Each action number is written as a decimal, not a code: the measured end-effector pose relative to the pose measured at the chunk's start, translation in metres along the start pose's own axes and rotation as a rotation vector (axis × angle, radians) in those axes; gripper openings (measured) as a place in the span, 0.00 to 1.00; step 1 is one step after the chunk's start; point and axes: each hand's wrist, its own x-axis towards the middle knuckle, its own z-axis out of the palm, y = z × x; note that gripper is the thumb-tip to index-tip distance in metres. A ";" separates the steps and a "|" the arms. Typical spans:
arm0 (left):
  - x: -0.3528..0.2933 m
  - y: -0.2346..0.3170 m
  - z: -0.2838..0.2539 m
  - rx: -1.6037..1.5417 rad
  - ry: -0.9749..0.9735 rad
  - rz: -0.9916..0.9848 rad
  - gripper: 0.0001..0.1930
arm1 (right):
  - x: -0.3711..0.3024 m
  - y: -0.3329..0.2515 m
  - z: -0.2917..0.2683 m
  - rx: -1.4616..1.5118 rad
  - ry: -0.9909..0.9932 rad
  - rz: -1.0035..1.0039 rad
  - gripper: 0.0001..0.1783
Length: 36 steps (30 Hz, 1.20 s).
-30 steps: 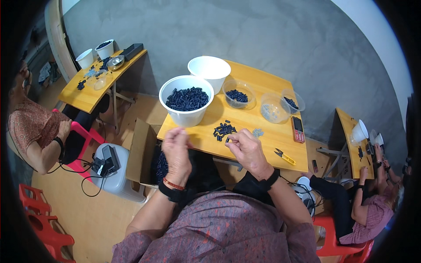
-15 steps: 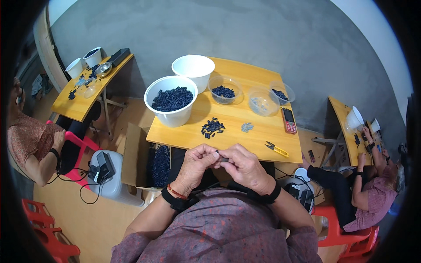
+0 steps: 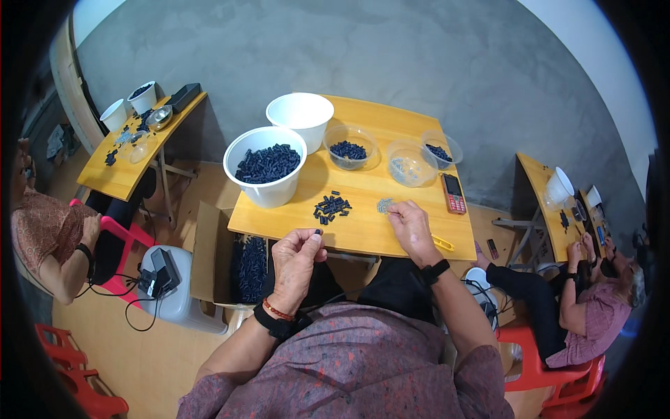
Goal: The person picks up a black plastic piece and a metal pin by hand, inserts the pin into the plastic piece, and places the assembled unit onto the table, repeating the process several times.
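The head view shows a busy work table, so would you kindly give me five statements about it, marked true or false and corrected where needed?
1. The left hand pinches a small dark piece. True.
2. The right hand is inside the front white bucket. False: the right hand is at the small pile of silvery pieces.
3. The front white bucket holds many dark pieces. True.
4. The red phone lies left of the front white bucket. False: the red phone lies near the table's right edge.
5. The cardboard box is open. True.

plastic pieces (image 3: 332, 206), smooth wooden tabletop (image 3: 370, 236)
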 end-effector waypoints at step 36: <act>0.000 -0.006 0.001 0.122 -0.150 -0.033 0.05 | 0.001 -0.016 -0.013 0.010 -0.232 0.007 0.03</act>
